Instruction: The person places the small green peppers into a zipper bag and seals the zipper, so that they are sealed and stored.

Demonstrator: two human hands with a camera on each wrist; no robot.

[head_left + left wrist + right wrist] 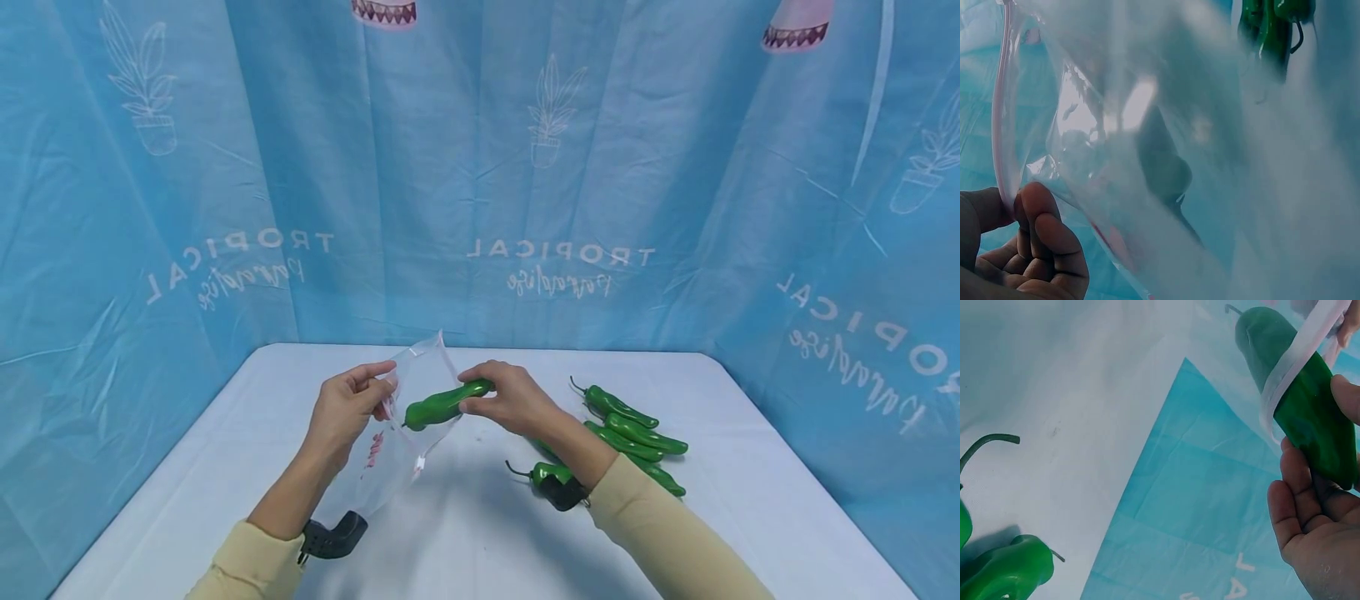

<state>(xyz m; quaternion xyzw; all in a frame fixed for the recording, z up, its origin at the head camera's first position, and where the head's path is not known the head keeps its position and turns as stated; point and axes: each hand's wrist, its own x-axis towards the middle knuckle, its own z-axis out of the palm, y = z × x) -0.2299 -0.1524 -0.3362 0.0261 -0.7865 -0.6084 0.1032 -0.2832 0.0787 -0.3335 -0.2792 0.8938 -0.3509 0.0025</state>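
My left hand [352, 404] pinches the rim of a clear zip bag [412, 454], which hangs open between both hands. In the left wrist view, thumb and fingertips grip the bag beside its pink zip strip [999, 119]. My right hand [517, 398] holds a green pepper [442, 406] by one end. The pepper's stem end is inside the bag's mouth, as the right wrist view shows: the pale zip edge [1294, 359] crosses the pepper [1313, 419], and the held end stays outside. Through the plastic the pepper looks hazy in the left wrist view.
Several green peppers [637, 433] lie in a loose group on the white table [465, 550], right of the bag. One pepper [551, 475] lies partly under my right wrist. A blue printed curtain [420, 183] surrounds the table's back and sides.
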